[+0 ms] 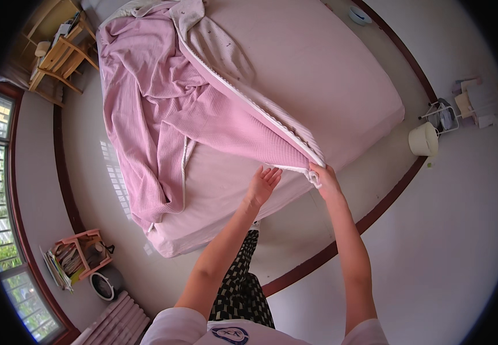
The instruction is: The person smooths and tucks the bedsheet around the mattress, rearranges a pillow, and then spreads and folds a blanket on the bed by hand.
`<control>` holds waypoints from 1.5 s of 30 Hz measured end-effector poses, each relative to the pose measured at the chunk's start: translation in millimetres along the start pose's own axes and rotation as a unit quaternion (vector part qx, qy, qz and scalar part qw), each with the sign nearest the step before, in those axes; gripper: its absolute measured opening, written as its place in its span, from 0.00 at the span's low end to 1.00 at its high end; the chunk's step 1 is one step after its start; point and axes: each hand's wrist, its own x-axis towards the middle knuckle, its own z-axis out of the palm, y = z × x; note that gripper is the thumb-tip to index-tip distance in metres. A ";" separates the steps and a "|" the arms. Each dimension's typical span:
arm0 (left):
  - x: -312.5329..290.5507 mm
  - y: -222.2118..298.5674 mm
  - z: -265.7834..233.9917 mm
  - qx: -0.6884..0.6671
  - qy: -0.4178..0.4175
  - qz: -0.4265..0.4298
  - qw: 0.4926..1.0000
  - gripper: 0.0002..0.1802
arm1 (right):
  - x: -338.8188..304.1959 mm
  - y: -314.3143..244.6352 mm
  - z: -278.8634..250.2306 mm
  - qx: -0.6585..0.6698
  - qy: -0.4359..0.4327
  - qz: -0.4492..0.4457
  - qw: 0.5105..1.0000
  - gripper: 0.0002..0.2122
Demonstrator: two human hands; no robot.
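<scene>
Blanket (pixel 203 109) corner inside right hand (pixel 325 179)

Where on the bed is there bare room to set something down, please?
The bare pink mattress is free right of the blanket's white-trimmed edge, out to the far and right sides. A narrower strip lies free under the left hand. The left half is crowded with the bunched pink blanket; the right hand has a grip on its corner.

A pink waffle-textured blanket (pixel 162 109) with a white scalloped edge lies rumpled across the bed (pixel 329 75), bunched far beyond the left hand (pixel 262 185); its near corner is pinched in the right hand (pixel 323 175).
</scene>
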 end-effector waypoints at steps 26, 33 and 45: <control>261.5 -198.4 152.9 -0.093 0.147 0.179 0.968 0.15 | 218.4 -300.7 -385.0 -0.077 -0.013 0.009 0.997 0.15; 303.4 -303.9 198.0 -0.019 0.208 0.163 0.964 0.18 | 327.1 -367.3 -464.0 -0.260 0.054 -0.155 0.952 0.16; 391.9 -385.6 231.6 -0.147 0.215 0.236 0.936 0.22 | 484.2 -454.7 -592.6 -0.448 0.072 -0.174 0.874 0.13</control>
